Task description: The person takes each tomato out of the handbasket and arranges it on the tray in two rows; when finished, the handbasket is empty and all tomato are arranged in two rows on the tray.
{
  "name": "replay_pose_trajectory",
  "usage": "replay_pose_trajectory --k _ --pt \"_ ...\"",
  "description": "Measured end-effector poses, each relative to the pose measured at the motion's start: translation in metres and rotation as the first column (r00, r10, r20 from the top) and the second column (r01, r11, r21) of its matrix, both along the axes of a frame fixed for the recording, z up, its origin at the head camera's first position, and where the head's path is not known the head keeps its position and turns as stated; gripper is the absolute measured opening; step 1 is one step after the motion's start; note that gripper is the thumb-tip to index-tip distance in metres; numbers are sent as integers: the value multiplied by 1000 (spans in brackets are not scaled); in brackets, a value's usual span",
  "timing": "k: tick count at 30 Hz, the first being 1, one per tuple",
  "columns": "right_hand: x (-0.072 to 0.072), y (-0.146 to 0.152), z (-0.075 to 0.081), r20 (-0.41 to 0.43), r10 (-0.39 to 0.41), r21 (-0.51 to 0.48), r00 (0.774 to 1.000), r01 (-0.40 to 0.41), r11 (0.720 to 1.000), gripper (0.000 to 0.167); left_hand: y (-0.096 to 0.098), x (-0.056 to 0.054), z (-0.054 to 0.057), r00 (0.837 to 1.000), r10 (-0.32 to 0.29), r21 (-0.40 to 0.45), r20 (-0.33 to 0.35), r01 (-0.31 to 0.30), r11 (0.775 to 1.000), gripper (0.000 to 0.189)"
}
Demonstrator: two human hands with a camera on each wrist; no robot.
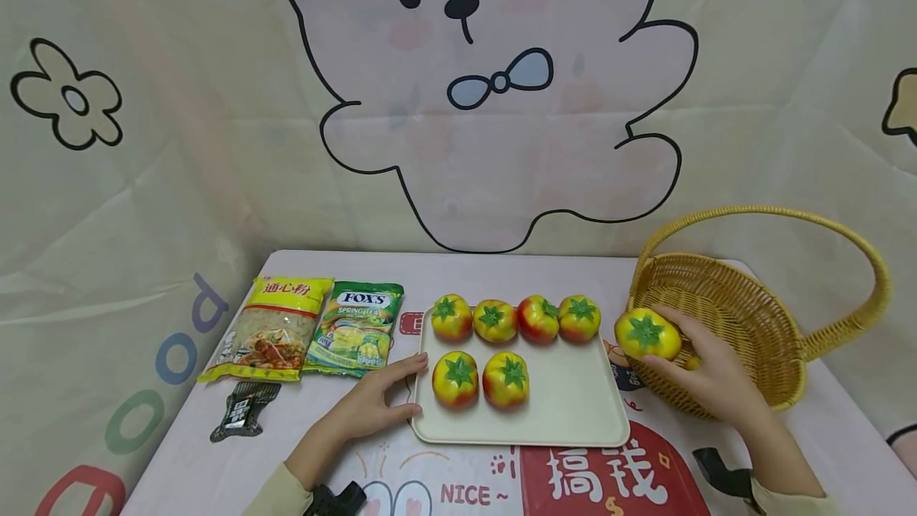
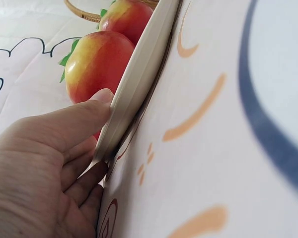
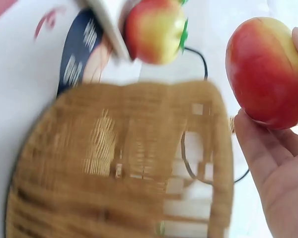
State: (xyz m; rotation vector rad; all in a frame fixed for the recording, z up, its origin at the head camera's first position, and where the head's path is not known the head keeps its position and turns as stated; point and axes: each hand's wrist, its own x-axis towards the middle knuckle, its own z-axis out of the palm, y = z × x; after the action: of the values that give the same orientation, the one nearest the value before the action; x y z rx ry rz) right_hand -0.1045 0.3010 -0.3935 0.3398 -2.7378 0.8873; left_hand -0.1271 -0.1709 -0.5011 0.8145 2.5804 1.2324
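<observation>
My right hand (image 1: pixel 705 365) grips a red-and-yellow tomato-like fruit (image 1: pixel 648 334) with a green star-shaped leaf top, above the left rim of the wicker basket (image 1: pixel 723 293). In the right wrist view the fruit (image 3: pixel 268 72) shows its red underside, thumb and fingers around it. On the cream tray (image 1: pixel 573 400) lie several similar fruits (image 1: pixel 507 381), a row at the back and two in front. My left hand (image 1: pixel 372 400) touches the tray's left edge, thumb and forefinger apart along it. A yellow patch in the basket is partly hidden by my right hand.
Left of the tray lie a yellow pasta bag (image 1: pixel 275 329) and a green candy bag (image 1: pixel 356 329). A small black packet (image 1: pixel 245 411) lies in front of them. The basket's tall arched handle (image 1: pixel 759 212) rises at the right. A printed cloth wall stands behind the table.
</observation>
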Motion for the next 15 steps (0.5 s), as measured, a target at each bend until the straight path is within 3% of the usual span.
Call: replay_pose_trajectory --k 6,15 --pt "-2 -23 -13 -10 54 -79 998 -55 995 65 0 0 1 1000 -3 1 3 3 1000 67" --pt "-2 -41 -31 76 77 -177 994 -62 982 65 0 -1 -2 1000 -4 2 12 4 1000 67"
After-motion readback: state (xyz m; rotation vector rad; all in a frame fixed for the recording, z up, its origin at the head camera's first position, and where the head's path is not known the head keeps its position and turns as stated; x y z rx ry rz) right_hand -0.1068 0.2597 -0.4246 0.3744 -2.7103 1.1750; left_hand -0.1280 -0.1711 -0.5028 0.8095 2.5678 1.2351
